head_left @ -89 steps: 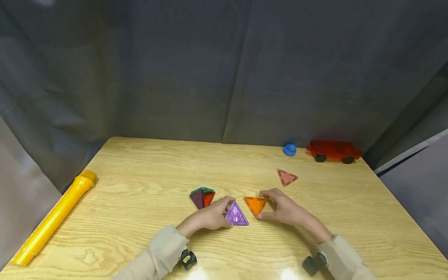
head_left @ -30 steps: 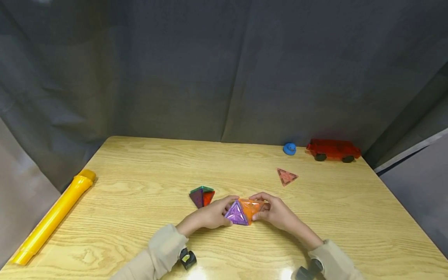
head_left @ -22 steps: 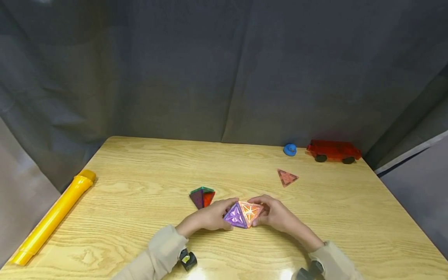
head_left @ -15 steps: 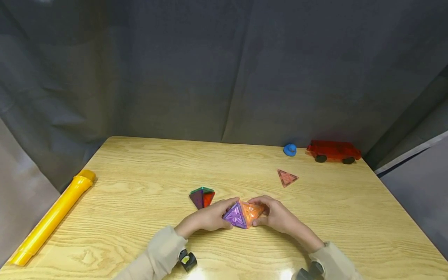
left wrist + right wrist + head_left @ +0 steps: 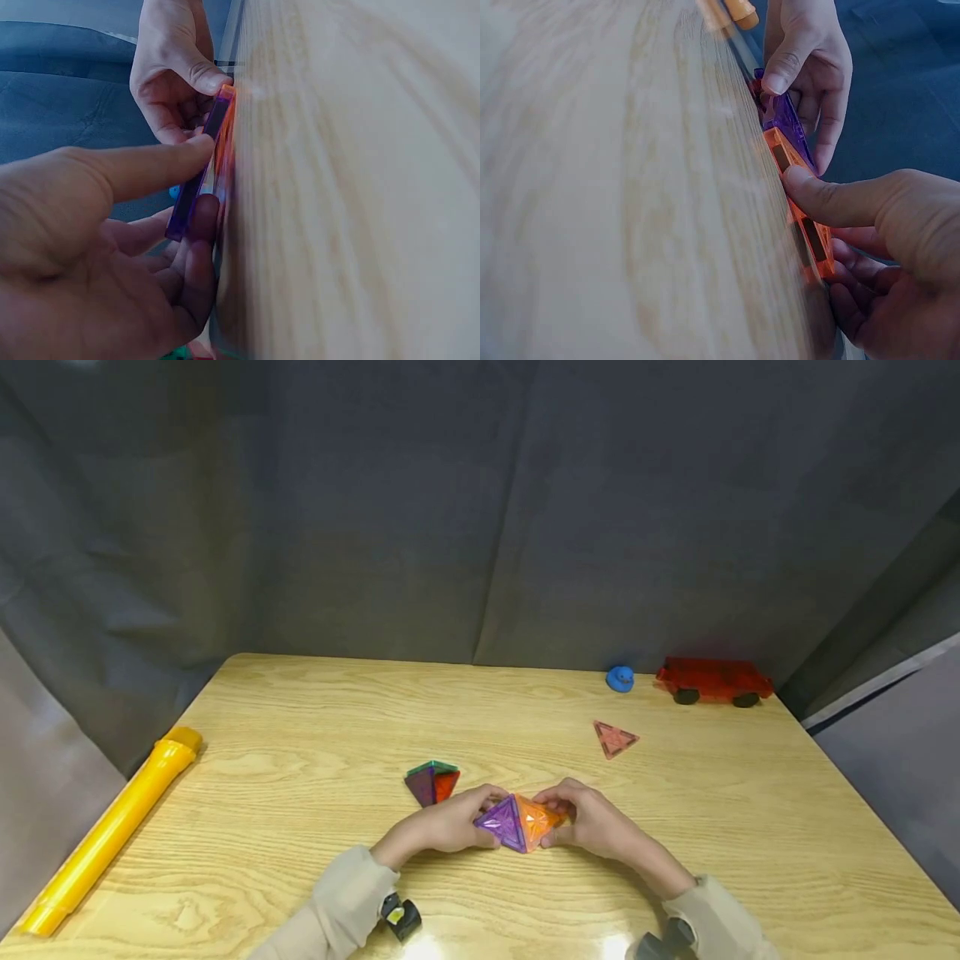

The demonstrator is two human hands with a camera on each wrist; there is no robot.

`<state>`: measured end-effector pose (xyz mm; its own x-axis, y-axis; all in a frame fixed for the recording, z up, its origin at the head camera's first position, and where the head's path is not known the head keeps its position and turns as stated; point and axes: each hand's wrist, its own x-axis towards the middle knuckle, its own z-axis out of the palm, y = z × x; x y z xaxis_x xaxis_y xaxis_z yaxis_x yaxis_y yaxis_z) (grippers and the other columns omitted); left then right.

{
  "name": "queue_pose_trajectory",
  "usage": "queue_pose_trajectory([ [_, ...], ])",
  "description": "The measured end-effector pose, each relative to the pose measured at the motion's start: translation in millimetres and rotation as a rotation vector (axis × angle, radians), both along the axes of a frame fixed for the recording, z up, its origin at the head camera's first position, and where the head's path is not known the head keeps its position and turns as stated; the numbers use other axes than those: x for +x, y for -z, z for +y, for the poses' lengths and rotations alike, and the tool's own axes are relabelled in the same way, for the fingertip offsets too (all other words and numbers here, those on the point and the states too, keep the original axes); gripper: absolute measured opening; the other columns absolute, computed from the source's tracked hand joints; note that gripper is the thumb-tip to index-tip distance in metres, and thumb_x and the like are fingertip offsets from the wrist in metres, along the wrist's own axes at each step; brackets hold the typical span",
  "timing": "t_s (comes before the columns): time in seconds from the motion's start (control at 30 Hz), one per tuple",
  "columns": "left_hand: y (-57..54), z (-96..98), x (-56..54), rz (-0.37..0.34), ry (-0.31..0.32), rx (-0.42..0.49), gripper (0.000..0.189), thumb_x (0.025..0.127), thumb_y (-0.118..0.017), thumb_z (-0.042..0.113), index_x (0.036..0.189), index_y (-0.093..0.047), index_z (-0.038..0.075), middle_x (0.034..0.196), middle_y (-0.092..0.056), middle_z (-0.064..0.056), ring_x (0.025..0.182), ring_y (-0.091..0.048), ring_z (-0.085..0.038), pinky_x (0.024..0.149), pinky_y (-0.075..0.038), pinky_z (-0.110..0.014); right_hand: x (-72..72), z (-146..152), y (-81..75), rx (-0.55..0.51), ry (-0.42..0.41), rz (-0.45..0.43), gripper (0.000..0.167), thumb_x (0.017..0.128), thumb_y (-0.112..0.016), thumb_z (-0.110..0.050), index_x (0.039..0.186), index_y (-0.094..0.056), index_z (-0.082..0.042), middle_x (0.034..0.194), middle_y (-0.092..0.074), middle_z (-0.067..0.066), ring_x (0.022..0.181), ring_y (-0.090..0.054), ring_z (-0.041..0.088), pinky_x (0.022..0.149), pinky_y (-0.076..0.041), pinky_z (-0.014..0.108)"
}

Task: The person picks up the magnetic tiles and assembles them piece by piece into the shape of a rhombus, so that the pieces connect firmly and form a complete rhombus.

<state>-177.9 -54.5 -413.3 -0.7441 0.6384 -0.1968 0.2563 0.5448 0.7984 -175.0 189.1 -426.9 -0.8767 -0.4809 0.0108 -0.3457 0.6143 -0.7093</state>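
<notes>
My left hand (image 5: 453, 821) pinches a translucent purple triangular magnetic tile (image 5: 502, 823) between thumb and fingers. An orange triangular magnetic tile (image 5: 536, 820) is pinched by my right hand (image 5: 592, 820). The two tiles meet along one edge, just above the table. In the left wrist view the purple tile (image 5: 199, 169) stands tilted off the wood, the left thumb on its near edge. The orange tile (image 5: 799, 199) shows its dark edge magnets in the right wrist view. Just beyond the left hand stands a small pyramid of tiles (image 5: 432, 782) with purple, red and green faces.
A pink triangular tile (image 5: 616, 739) lies flat on the wooden table (image 5: 315, 718). Farther back are a blue toy duck (image 5: 620, 679) and a red toy car base with black wheels (image 5: 714, 682). Along the left edge lies a long yellow tube (image 5: 116, 831).
The right hand has brought the orange tile leftward until it met the purple one. Since then both hands have tilted the joined tiles slightly, keeping their grip.
</notes>
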Motion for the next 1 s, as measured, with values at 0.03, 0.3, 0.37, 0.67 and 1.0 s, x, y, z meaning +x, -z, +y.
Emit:
queue_pose_trajectory([
  [0.03, -0.1, 0.1, 0.0, -0.004, -0.003, 0.004, 0.059, 0.087, -0.069, 0.012, 0.139, -0.041, 0.004, 0.123, -0.056, -0.013, 0.109, -0.055, -0.024, 0.096, -0.043, -0.039, -0.1, 0.0, 0.2, 0.001, -0.003, -0.004, 0.048, 0.072, -0.083, -0.020, 0.113, -0.065, -0.004, 0.096, -0.056, 0.001, 0.087, -0.051, 0.013, 0.073, -0.046, 0.023],
  [0.3, -0.6, -0.5, -0.7, -0.023, -0.007, 0.021, 0.059, 0.086, -0.070, 0.015, 0.137, -0.042, 0.002, 0.119, -0.058, -0.013, 0.103, -0.057, -0.021, 0.092, -0.046, -0.039, -1.0, 0.2, 2.3, 0.010, -0.021, 0.003, 0.047, 0.073, -0.082, -0.023, 0.113, -0.065, -0.004, 0.095, -0.055, -0.001, 0.086, -0.050, 0.011, 0.074, -0.046, 0.022],
  [0.37, -0.8, -0.6, -1.2, -0.031, -0.007, 0.032, 0.059, 0.087, -0.070, 0.016, 0.138, -0.042, 0.001, 0.117, -0.058, -0.012, 0.098, -0.058, -0.019, 0.087, -0.048, -0.035, -0.8, 0.2, 2.3, 0.011, -0.023, -0.001, 0.047, 0.073, -0.081, -0.024, 0.113, -0.065, -0.004, 0.094, -0.055, 0.000, 0.086, -0.050, 0.012, 0.073, -0.045, 0.022],
  [0.67, 0.1, 1.4, -2.1, 0.014, 0.000, 0.049, 0.059, 0.090, -0.067, 0.023, 0.138, -0.044, -0.003, 0.115, -0.059, -0.009, 0.089, -0.057, -0.012, 0.081, -0.050, -0.028, 2.0, -2.3, 1.2, 0.017, -0.026, -0.040, 0.050, 0.074, -0.081, -0.027, 0.115, -0.064, -0.002, 0.089, -0.052, 0.001, 0.078, -0.045, 0.013, 0.066, -0.041, 0.020],
  [1.0, -0.9, 5.7, -0.3, 0.033, -0.011, 0.087, 0.063, 0.085, -0.072, 0.017, 0.137, -0.044, -0.005, 0.114, -0.053, -0.010, 0.086, -0.055, -0.011, 0.075, -0.049, -0.022, 3.9, -4.9, 1.0, 0.034, -0.046, -0.009, 0.053, 0.075, -0.080, -0.029, 0.117, -0.063, -0.002, 0.085, -0.049, 0.000, 0.072, -0.040, 0.010, 0.061, -0.037, 0.020],
])
